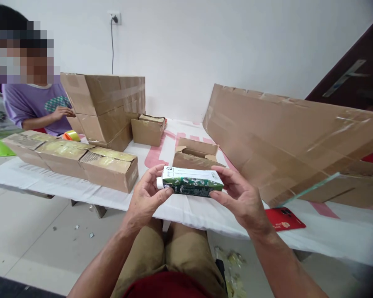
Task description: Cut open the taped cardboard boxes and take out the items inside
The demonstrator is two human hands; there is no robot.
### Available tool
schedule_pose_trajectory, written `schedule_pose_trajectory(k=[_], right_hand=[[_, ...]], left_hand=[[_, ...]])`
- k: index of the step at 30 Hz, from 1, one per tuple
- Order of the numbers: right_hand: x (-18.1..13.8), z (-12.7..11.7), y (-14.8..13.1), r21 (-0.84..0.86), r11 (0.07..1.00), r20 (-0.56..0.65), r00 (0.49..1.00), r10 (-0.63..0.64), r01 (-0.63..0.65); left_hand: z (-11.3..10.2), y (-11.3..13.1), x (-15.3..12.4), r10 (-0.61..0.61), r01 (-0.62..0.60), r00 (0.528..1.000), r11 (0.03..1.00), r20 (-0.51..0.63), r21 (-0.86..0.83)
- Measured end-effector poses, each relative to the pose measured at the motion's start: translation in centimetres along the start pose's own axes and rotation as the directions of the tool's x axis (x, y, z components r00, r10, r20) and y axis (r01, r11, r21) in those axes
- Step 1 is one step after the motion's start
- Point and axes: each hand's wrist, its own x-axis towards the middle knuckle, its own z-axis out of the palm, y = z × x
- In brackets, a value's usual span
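Observation:
Between my two hands is a green and white drink carton [191, 181], lying on its side with its white screw cap toward the left. My left hand [147, 194] grips the cap end, thumb in front and fingers behind. At the other end my right hand [239, 196] pinches the carton's base the same way. The carton is above the table's front edge. Just behind it stands a small cardboard box [199, 153] with its top open; what is inside cannot be seen.
A row of taped boxes [81, 161] lies front left, with tall stacked boxes [108, 109] behind. Another box [147, 131] sits beside the stack. A large cardboard piece [286, 140] leans at right, near a red phone [286, 218]. A person in purple [34, 103] sits at left.

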Motion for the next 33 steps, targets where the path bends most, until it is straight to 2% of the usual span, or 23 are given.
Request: schedule_pose_trajectory(k=[4,7,10,13,16,21,24,28,31,33], right_hand=[[-0.2,1.1,1.1,0.09,0.982,0.017,0.986,0.163,-0.164],[-0.4,2.6,2.7,0.143,0.954,0.036,0.964,0.263,-0.265],[-0.4,4.2,3.8,0.203,0.925,0.068,0.947,0.313,-0.32],[0.0,6.1,4.8,0.276,0.885,0.12,0.927,0.354,-0.374],[0.8,8.2,5.7,0.351,0.855,0.138,0.924,0.357,-0.382],[3.7,12.0,7.0,0.426,0.844,0.173,0.945,0.277,-0.326],[6.3,13.9,7.8,0.459,0.844,0.158,0.961,0.229,-0.277],[10.0,16.3,9.3,0.481,0.864,0.099,0.989,0.114,-0.148],[13.1,18.1,11.2,0.418,0.907,0.034,0.999,0.041,-0.051],[15.4,19.1,12.8,0.362,0.932,0.001,1.0,0.028,-0.026]], left_hand=[[-0.7,-0.4,-0.1,-0.116,0.121,0.991,0.99,-0.071,0.067],[-1.9,-1.2,-0.8,-0.225,0.239,0.964,0.967,-0.145,0.09],[-3.2,-0.9,-1.2,-0.301,0.333,0.93,0.934,-0.209,0.133],[-4.7,0.3,-0.9,-0.32,0.369,0.92,0.902,-0.227,0.224],[-6.4,1.7,0.5,-0.26,0.319,0.944,0.877,-0.203,0.36],[-9.5,3.7,4.8,-0.125,0.16,0.987,0.814,-0.1,0.559],[-10.5,5.2,7.9,-0.15,0.153,0.987,0.758,-0.059,0.634],[-11.6,6.9,12.5,-0.216,0.129,0.975,0.709,0.04,0.693],[-13.1,6.7,16.5,-0.217,0.086,0.973,0.659,0.079,0.747],[-14.4,5.5,19.4,-0.222,0.059,0.972,0.552,0.078,0.831]])
